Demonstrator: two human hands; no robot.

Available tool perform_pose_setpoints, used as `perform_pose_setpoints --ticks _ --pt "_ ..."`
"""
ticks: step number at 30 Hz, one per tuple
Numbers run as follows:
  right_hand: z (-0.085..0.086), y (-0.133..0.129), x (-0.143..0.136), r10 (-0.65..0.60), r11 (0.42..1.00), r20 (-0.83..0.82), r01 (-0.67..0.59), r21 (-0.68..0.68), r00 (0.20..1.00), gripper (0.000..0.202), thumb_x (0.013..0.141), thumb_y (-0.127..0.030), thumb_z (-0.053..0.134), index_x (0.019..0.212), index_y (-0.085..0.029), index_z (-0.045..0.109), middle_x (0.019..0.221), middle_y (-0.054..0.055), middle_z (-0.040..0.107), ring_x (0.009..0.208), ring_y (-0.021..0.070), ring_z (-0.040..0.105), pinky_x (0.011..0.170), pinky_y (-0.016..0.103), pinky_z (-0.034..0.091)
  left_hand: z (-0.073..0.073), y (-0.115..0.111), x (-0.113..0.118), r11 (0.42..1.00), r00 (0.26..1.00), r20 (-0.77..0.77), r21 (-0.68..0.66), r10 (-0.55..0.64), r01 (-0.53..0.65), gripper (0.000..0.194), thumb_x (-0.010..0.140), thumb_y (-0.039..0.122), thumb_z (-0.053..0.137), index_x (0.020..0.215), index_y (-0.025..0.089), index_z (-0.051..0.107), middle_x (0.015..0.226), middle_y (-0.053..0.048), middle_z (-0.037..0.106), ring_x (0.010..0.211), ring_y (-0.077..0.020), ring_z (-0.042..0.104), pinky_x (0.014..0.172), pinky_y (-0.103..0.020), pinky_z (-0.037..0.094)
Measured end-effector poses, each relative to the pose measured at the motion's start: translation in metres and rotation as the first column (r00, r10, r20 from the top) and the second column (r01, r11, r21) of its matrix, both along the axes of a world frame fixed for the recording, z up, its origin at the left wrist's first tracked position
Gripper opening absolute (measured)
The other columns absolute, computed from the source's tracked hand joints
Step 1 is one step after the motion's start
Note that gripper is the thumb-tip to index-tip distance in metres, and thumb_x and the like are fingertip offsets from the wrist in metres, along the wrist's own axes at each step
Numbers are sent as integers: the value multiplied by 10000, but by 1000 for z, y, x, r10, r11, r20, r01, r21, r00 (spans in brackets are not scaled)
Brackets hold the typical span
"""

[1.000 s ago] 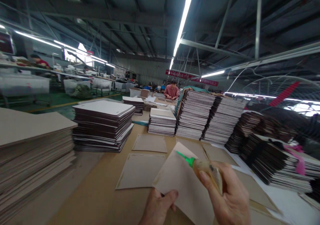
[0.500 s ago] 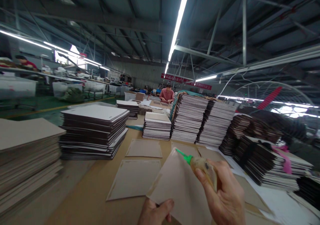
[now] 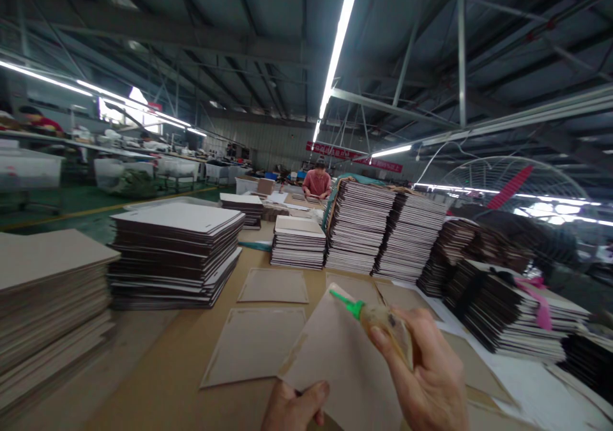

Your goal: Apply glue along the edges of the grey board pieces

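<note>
My right hand [image 3: 426, 367] is wrapped round a glue bottle [image 3: 385, 325] with a green nozzle. The nozzle's tip points at the far corner of a grey-brown cardboard sheet [image 3: 345, 361], close to its surface; whether it touches I cannot tell. At the sheet's near left corner, my left hand [image 3: 297, 405] pinches the edge between thumb and fingers, holding the sheet tilted above the table. A darker strip runs along the sheet's left edge. Flat on the table beside it lie a cardboard panel [image 3: 258, 345] and a farther panel [image 3: 272, 285], both with marked edges.
Bare cardboard sheets [image 3: 48, 258] are piled at the left, beside a stack of dark-edged white boards [image 3: 177, 252]. Taller board stacks [image 3: 361, 226] stand at the back right. A bundle with a pink tie [image 3: 541, 310] lies right. Across the tables sits a person [image 3: 317, 182].
The glue bottle's nozzle has shifted slightly left along the sheet's far corner. My left hand keeps its pinch on the sheet, and the whole view has turned a little.
</note>
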State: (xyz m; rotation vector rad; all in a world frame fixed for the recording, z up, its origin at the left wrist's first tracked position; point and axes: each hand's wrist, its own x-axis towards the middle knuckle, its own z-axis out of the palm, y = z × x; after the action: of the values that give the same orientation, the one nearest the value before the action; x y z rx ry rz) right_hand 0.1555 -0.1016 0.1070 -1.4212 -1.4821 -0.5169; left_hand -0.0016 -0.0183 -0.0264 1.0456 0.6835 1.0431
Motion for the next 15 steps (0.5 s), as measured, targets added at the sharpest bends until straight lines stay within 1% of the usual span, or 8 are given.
perform_pose_setpoints --ticks 2,5,6,8,10,11,13,15 --pt "0 -1 0 14 1000 12 -13 -27 1000 211 919 -372 577 1059 -214 592 929 48 594 825 191 615 720 293 496 0 0 2 1000 1000 12 8 -3 3 454 578 544 820 729 146 663 613 -35 603 561 -151 484 506 -254 365" --pt "2 -2 0 105 991 59 -100 -85 993 147 934 -334 556 1027 -226 595 887 31 591 765 164 618 664 256 499 -2 1 3 1000 1000 9 20 4 -5 451 602 545 800 757 141 675 603 -28 595 547 -146 477 496 -255 357" --pt "2 -2 0 101 993 62 -97 -72 993 148 933 -333 558 1029 -228 597 890 32 594 767 163 619 661 254 499 -3 1 3 1000 1000 4 25 10 -10 437 613 532 792 769 141 675 606 -26 595 540 -143 475 495 -256 356" --pt "2 -2 1 36 999 42 -35 -17 998 179 921 -352 575 1044 -224 599 913 42 602 802 179 622 690 274 499 -4 1 2 999 1000 -8 35 20 -19 401 631 497 778 777 140 670 608 -25 598 527 -141 477 495 -260 360" --pt "1 -1 -1 -11 1000 7 11 -10 1000 200 917 -371 578 1048 -221 598 927 48 604 831 194 622 717 295 496 -5 1 2 999 1000 -20 37 24 -23 386 631 474 773 785 137 668 600 -25 598 513 -143 484 493 -264 363" --pt "0 -1 -3 -3 1000 -6 3 -29 1000 202 919 -376 574 1046 -221 597 928 48 603 830 193 622 720 296 495 -5 0 2 999 999 -25 34 24 -23 386 630 471 774 786 134 668 592 -27 597 507 -144 486 493 -265 366" --pt "0 -2 -7 54 996 -30 -56 -73 998 196 929 -378 560 1045 -225 594 932 43 601 811 182 621 714 288 495 -4 0 2 1000 999 -24 23 22 -21 412 625 484 782 809 131 676 596 -31 603 504 -144 490 494 -265 368" --pt "1 -3 -8 82 993 -55 -87 -84 995 189 935 -377 552 1043 -229 597 933 40 601 816 181 615 723 288 490 -4 0 1 1000 1000 -17 14 22 -22 446 617 512 789 825 134 680 638 -42 625 522 -144 496 495 -260 369"
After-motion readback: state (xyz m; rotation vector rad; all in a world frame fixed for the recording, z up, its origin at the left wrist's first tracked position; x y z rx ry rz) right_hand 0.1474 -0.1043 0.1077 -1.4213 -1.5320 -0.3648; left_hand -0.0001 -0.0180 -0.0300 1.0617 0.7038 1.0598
